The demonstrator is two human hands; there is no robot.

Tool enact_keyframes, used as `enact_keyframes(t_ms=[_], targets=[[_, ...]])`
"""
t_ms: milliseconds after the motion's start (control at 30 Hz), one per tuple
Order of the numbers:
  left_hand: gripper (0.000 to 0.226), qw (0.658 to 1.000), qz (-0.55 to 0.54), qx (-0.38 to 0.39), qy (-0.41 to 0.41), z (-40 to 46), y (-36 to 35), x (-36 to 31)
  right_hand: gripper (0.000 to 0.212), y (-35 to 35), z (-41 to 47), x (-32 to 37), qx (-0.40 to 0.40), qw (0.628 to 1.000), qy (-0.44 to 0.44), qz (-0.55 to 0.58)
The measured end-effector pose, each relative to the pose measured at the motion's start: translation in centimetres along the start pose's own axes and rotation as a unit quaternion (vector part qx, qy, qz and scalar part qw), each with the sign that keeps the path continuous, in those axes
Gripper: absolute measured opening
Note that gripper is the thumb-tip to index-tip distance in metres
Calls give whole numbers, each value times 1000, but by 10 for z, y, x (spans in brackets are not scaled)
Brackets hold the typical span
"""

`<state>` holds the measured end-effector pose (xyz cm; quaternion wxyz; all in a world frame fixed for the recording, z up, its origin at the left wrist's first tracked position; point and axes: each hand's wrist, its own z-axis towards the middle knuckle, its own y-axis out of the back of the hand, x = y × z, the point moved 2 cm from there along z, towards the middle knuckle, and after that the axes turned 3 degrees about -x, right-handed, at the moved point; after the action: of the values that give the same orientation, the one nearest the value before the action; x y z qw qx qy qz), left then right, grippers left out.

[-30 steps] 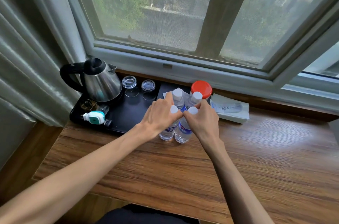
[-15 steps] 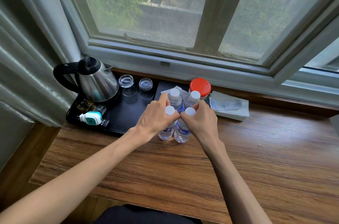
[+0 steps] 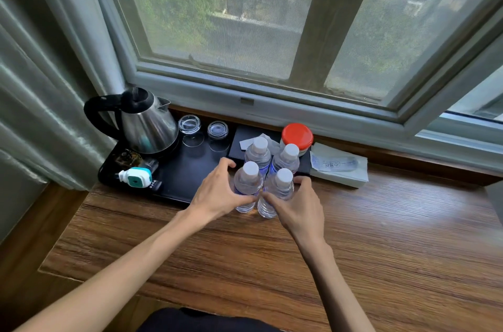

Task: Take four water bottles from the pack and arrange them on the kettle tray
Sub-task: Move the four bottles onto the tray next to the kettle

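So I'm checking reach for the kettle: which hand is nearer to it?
Left. The left hand grips the bottles' left side, over the black tray holding the kettle. The right hand is on the bottles' far side, farther off.

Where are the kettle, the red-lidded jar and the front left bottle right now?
kettle [image 3: 148,130]: head view, on its steel body.
red-lidded jar [image 3: 297,135]: head view, on the top of its red lid.
front left bottle [image 3: 250,169]: head view, on its white cap.
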<state>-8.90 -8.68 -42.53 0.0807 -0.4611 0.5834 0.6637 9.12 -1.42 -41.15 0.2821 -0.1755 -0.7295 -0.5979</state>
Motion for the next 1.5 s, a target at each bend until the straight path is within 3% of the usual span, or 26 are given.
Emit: enact_keyframes(t_ms=[167,333,500,767,1033,1167,1300,1500], targets=[[91,998,-14,60,6,-1,-14,21,96,-25,-8,-24,32,999,-9,0],[62,992,-100,71,5,-2,-26,21,74,-42,-6,-33,51,997,15,64],[73,990,-135,41,28,-1,-44,30,59,-51,-2,-37,36,993,-9,111],[70,991,-125,18,43,-1,-55,32,47,-52,-2,-41,36,985,-13,169],[59,993,-112,-19,33,-15,-41,27,50,-60,-14,-45,22,980,-16,198],[59,991,-125,-44,21,-23,-13,41,61,-68,-27,-23,8,980,8,201],[57,990,-124,-65,9,-15,26,62,50,-75,-32,20,-5,979,40,199],[63,989,-134,-68,14,22,80,90,57,-105,-14,86,6,974,55,221]])
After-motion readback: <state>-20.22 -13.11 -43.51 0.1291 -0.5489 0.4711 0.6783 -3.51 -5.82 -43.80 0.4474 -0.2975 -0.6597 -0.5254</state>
